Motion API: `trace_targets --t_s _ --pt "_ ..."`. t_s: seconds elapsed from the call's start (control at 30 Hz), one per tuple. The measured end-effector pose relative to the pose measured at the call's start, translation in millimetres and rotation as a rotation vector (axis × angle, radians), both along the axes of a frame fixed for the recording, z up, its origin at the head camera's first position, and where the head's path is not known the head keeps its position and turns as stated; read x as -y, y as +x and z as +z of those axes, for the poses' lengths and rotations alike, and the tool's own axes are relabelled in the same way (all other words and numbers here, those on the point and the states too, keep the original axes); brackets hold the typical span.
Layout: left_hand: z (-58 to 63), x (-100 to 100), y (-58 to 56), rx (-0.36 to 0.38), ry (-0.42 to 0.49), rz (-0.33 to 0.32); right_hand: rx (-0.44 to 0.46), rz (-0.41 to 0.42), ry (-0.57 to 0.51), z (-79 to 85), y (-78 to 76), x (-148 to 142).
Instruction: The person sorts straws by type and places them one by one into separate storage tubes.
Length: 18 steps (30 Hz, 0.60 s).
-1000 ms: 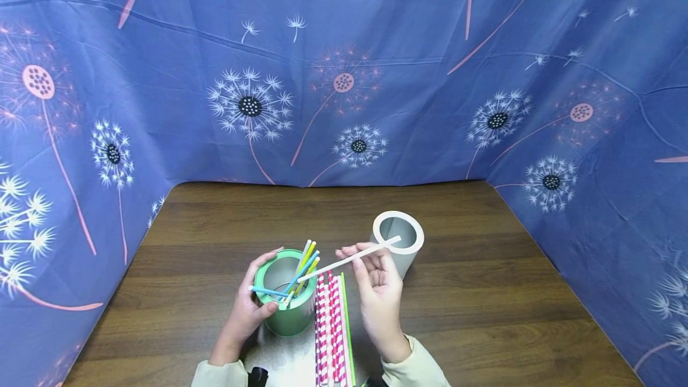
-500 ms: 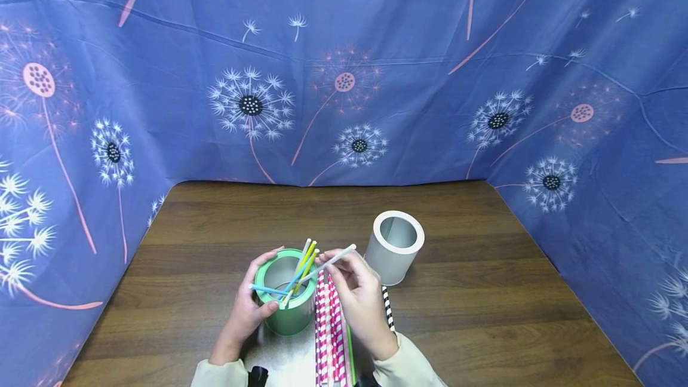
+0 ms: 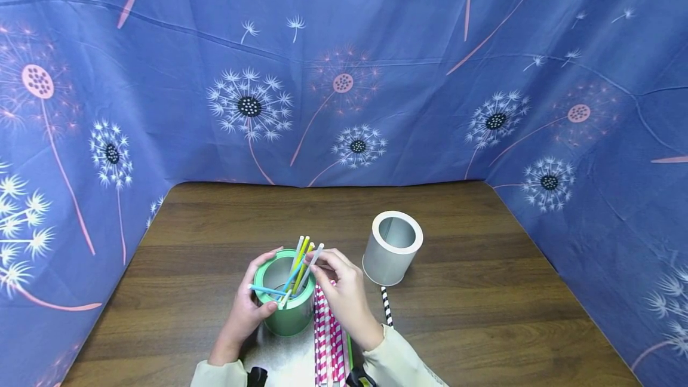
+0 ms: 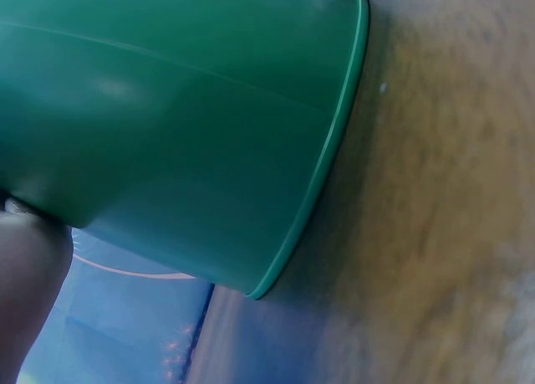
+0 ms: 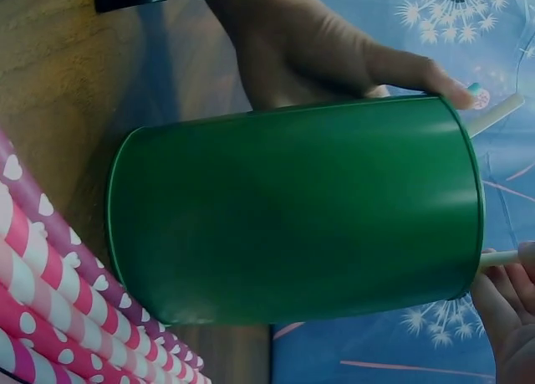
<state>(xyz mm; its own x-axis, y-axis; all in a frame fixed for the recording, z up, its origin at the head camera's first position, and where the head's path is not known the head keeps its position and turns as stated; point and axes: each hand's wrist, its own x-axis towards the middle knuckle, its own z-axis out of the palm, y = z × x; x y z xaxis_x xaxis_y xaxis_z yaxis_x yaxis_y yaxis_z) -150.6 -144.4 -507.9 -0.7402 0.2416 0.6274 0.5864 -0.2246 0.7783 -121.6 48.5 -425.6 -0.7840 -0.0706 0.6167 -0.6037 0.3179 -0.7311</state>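
Observation:
My left hand (image 3: pixel 244 309) grips a green can (image 3: pixel 290 322) from its left side, thumb at the near rim. The can's plain wall fills much of both wrist views. Inside it lean several straws, among them a yellow one (image 3: pixel 301 258) and a blue one (image 3: pixel 266 289) lying across the rim. Between thumb and fingers, my right hand (image 3: pixel 344 294) pinches a white straw (image 3: pixel 319 249) near its upper end. Its lower part is down inside the can's right side. The right wrist view shows the right fingertips (image 5: pixel 500 296) by the can's mouth.
Pink-and-white patterned paper straws (image 3: pixel 325 345) lie in a row right of the green can, with a bright green straw (image 3: pixel 350 350) alongside. A white can (image 3: pixel 389 258) stands upright at the back right. A black-and-white striped straw (image 3: pixel 386 306) lies in front of it.
My right hand has moved left to the green can. The white straw it pinches has swung from slanting low to steep, leaning among the others. My left hand stays on the can.

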Motion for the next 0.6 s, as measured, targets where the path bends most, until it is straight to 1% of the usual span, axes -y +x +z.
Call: trace_targets --t_s 0.13,0.27,0.43,0.6 --pt "-0.1 -0.1 0.2 0.003 0.002 -0.005 0.023 -0.016 0.016 -0.9 -0.1 -0.3" --pt "0.2 -0.2 0.5 0.003 0.007 -0.013 0.014 -0.029 0.018 -3.6 -0.6 -1.6" --pt "1.0 -0.1 1.2 0.0 0.015 -0.015 0.024 -0.044 0.006 -5.2 0.2 -4.8" --pt "1.6 -0.3 1.2 0.0 0.016 -0.017 0.049 -0.04 -0.032 -6.5 1.1 -9.3"
